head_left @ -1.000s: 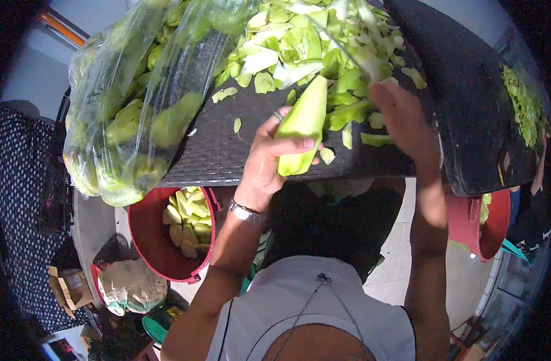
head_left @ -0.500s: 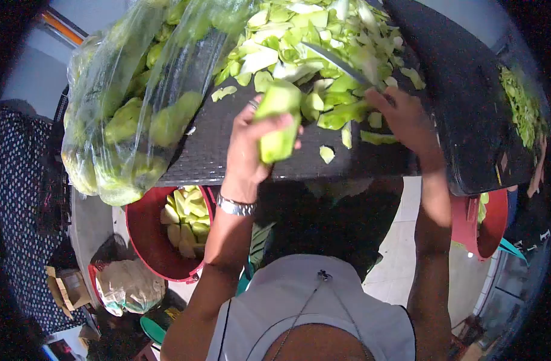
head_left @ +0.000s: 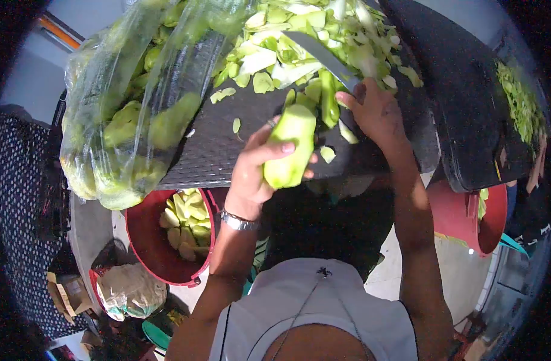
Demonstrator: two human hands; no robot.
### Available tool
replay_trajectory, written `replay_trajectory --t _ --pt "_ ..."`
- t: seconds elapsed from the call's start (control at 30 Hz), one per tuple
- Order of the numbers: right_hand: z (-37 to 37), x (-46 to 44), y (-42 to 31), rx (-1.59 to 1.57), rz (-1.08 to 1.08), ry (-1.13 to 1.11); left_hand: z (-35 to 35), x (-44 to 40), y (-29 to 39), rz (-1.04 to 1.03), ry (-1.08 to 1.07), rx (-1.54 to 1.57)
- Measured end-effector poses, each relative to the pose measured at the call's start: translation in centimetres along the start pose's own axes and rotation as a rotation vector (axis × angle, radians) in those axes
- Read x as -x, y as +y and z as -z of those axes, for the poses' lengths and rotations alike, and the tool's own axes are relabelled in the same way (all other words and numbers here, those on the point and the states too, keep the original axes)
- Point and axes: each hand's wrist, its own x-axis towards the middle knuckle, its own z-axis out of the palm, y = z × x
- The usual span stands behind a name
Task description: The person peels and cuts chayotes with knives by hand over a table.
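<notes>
My left hand (head_left: 254, 168) is wrapped round a peeled pale green fruit (head_left: 292, 144), held near the table's front edge with its cut end up. To its right, my right hand (head_left: 375, 114) grips a knife (head_left: 323, 54) by the handle, the blade pointing up and left over the peelings. The blade is apart from the fruit. A big heap of green peelings (head_left: 275, 57) covers the back of the dark woven table (head_left: 209, 144), and a few loose pieces lie close to the fruit.
A clear plastic bag of green fruit (head_left: 128, 132) lies at the table's left. Below it stands a red bucket (head_left: 149, 240) with peeled pieces. At the right are another red bucket (head_left: 456, 216) and a black surface (head_left: 468, 120) with more peelings.
The fruit in my left hand is shorter than at first and has shifted lower and turned. My right hand has moved left with the knife, and some peelings beneath it have shifted.
</notes>
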Motion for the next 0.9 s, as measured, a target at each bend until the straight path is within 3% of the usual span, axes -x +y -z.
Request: replay_trajectory --t 0.07,0.17,0.4,0.5,0.57,0.63,0.73,0.9 --pt "2.6 0.8 -2.9 -0.050 0.009 0.021 1.3 0.7 -0.5 0.018 -0.042 0.077" --pt "4.8 3.4 -5.2 -0.123 0.114 -0.145 2.6 1.4 -1.2 0.026 -0.121 0.250" --pt "2.4 7.5 -6.8 -0.186 0.231 -0.016 1.9 1.3 -2.0 -0.085 -0.047 0.204" --pt "3.5 8.5 -7.4 -0.454 0.172 -0.386 1.4 1.1 -1.2 -0.078 0.044 0.072" --pt "4.3 7.3 -5.8 -0.288 0.291 -0.195 2.1 1.7 -0.7 -0.094 0.090 0.101" --pt "3.0 5.8 -1.8 0.173 0.257 0.086 2.8 2.5 0.2 -0.128 0.117 0.125" --pt "-0.9 6.5 -0.2 0.427 0.151 0.065 3.4 3.6 1.3 -0.218 0.127 0.125" --pt "-5.2 0.5 -2.6 0.301 0.243 0.127 3.9 3.4 1.9 -0.233 0.149 0.160"
